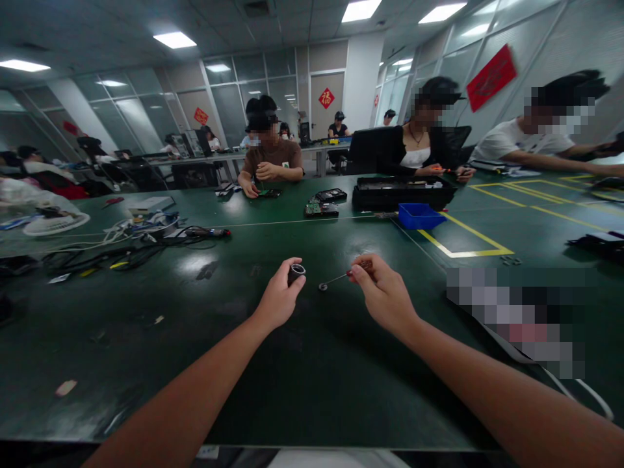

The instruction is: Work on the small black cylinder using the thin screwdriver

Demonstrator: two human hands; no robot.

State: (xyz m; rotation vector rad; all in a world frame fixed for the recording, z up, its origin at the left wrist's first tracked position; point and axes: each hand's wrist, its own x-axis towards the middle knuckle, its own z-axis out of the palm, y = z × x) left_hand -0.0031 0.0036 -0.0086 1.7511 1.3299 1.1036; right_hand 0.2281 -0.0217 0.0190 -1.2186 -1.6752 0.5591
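My left hand [281, 296] is closed round a short black cylinder [296, 273] with a pale ring at its open top. To its right, my right hand [383, 289] grips the reddish handle of a screwdriver [341, 277], whose thin shaft points left and down. At the shaft's tip is a small round metal part [322, 286], apart from the cylinder. Whether that part rests on the green table [312, 390] or hangs just above it, I cannot tell.
Ahead stand a blue bin [422, 216], a long black tray [363, 196] and opened drives [322, 209]. Cables [121, 253] lie at the left. A pixelated object [517, 325] with a white cord is at the right. Several people sit beyond.
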